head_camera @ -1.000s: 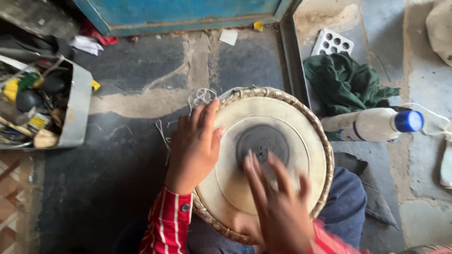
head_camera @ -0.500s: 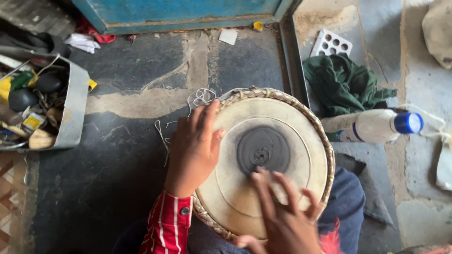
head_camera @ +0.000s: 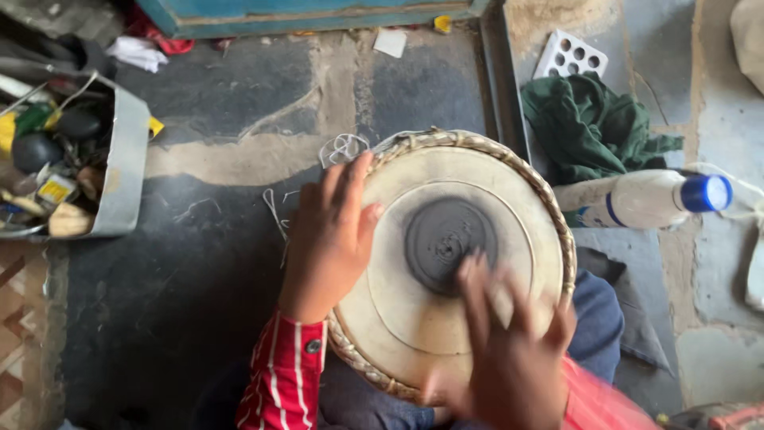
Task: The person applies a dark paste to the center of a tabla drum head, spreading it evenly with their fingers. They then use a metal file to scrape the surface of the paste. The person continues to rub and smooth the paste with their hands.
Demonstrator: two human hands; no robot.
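A round drum (head_camera: 414,310) with a pale skin, a braided rim and a dark grey circular patch (head_camera: 447,241) in the middle rests on my lap. My left hand (head_camera: 330,239) lies flat on the drum's left rim, fingers pointing up and spread. My right hand (head_camera: 509,350) is blurred, its fingertips on the skin at the lower right edge of the dark patch. Neither hand holds a loose object. Both sleeves are red with white stripes.
A metal tray (head_camera: 123,167) full of tools and small items stands at the left. A white plastic bottle with a blue cap (head_camera: 645,199) lies at the right beside a green cloth (head_camera: 593,127). A white perforated block (head_camera: 569,56) and a blue door frame are at the back.
My right hand has been rubbing over the dark patch, shifting from its centre toward its lower right. The left hand has stayed on the rim.
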